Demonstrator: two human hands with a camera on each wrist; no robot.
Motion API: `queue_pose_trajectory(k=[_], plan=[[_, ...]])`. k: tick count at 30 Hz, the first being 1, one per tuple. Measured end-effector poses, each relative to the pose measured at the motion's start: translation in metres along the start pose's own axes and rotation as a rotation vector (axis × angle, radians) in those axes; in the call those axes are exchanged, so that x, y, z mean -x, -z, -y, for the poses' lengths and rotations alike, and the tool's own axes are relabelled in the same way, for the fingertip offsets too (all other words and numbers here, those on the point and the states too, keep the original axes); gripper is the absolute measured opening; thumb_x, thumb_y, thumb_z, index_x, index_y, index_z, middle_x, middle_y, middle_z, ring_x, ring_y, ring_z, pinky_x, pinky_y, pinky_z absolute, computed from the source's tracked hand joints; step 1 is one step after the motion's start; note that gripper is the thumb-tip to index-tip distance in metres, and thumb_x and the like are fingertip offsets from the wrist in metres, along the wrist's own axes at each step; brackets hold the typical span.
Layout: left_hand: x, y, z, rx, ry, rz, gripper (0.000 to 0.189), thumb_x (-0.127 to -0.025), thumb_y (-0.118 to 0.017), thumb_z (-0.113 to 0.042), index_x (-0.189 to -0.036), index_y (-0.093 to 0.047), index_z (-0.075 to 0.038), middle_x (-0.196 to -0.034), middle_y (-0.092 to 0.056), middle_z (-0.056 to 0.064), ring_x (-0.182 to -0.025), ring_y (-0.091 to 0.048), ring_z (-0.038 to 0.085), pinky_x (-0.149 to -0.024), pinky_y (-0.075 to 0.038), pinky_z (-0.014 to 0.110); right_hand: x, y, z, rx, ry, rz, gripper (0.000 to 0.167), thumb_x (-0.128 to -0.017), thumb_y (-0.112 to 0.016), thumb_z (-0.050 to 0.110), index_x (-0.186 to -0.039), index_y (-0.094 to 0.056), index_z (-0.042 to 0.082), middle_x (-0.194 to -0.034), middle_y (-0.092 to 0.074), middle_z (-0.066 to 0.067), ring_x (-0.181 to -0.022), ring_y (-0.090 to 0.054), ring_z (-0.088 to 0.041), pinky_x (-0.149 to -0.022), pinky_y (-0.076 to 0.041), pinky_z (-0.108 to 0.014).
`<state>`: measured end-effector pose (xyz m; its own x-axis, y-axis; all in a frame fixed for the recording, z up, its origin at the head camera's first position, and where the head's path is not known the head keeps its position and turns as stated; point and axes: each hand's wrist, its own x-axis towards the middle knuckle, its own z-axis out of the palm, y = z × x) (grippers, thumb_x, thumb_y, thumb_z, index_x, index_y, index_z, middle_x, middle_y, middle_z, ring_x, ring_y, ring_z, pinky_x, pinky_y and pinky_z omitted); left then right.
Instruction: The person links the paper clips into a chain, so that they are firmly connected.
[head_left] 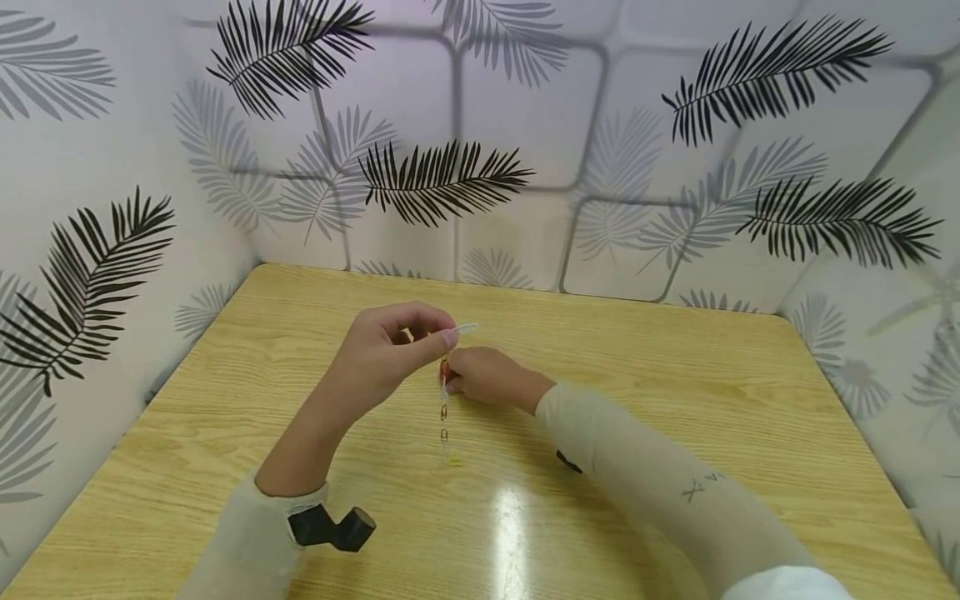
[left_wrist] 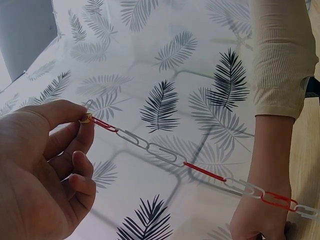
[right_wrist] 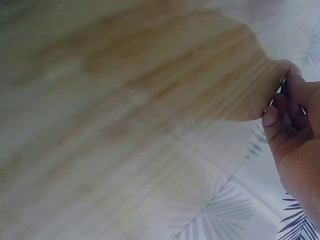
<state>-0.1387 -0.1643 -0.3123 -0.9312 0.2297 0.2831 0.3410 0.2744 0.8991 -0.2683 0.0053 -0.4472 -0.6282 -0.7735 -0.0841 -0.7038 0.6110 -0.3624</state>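
Note:
My left hand [head_left: 386,354] is raised over the table, pinching the top of a paper clip chain [head_left: 444,412] between thumb and forefinger. A white paper clip [head_left: 467,327] sticks out past the fingertips. In the left wrist view, a yellow paper clip [left_wrist: 86,118] sits at the pinch, with red and white clips [left_wrist: 165,154] linked below it. Low behind the hanging chain, my right hand [head_left: 491,377] has its fingertips down at the tabletop [right_wrist: 200,75], thumb and fingers bent close together. I cannot tell whether anything is between them.
A yellow piece [head_left: 454,461] shows at the chain's lower end. The wood-grain table [head_left: 637,358] is bounded at the back and sides by leaf-patterned sheeting [head_left: 517,125]. A black device [head_left: 330,527] is strapped to the left wrist.

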Motion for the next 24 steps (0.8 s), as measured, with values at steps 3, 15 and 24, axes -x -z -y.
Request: queue_pose_trajectory(k=[3, 15, 24], plan=[[0.0, 0.001, 0.0, -0.006, 0.0, -0.005, 0.008, -0.094, -0.071, -0.021, -0.099, -0.074, -0.015, -0.088, -0.066, 0.001, -0.066, -0.049, 0.02, -0.054, -0.039, 0.027, 0.002, 0.0, 0.001, -0.001, -0.019, -0.004, 0.013, -0.099, -0.067, 0.021, -0.09, -0.066, 0.011, -0.08, -0.06, 0.004, -0.073, -0.052, -0.01, -0.071, -0.046, -0.026], [0.001, 0.01, 0.0, -0.029, 0.014, -0.009, 0.01, -0.094, -0.072, -0.022, -0.1, -0.075, -0.015, -0.091, -0.067, 0.0, -0.066, -0.05, 0.019, -0.054, -0.039, 0.027, 0.005, 0.0, -0.001, -0.024, -0.031, 0.01, 0.009, -0.099, -0.066, 0.024, -0.094, -0.067, 0.017, -0.089, -0.063, 0.008, -0.079, -0.055, -0.009, -0.076, -0.049, -0.026], [0.001, 0.013, -0.001, -0.045, 0.019, 0.004, 0.009, -0.094, -0.071, -0.022, -0.1, -0.074, -0.015, -0.091, -0.068, 0.0, -0.07, -0.054, 0.02, -0.058, -0.043, 0.028, 0.01, 0.0, -0.013, -0.183, -0.027, -0.037, 0.009, -0.102, -0.062, 0.026, -0.099, -0.064, 0.018, -0.094, -0.065, 0.007, -0.088, -0.057, -0.009, -0.085, -0.049, -0.028]])
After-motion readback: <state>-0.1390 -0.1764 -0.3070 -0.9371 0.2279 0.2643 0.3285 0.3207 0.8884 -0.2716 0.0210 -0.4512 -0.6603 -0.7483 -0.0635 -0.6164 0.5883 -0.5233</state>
